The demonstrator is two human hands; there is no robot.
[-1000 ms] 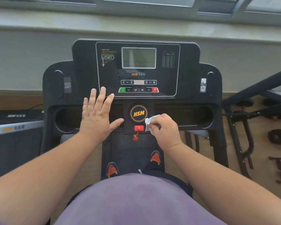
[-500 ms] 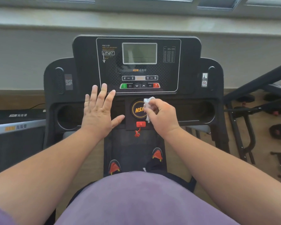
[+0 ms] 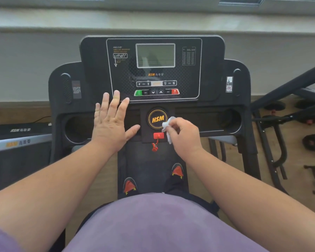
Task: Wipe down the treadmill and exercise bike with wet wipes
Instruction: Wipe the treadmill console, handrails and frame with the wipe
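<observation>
Treadmill (image 3: 233, 110) is standing under a window sill, person on its belt | right hand (image 3: 185, 138) is pinching a crumpled white wet wipe (image 3: 166, 125) against the round HSM badge (image 3: 157, 119), just above the red safety key (image 3: 158, 136) | left hand (image 3: 112, 122) is lying flat, fingers spread, on the console's lower edge.
</observation>
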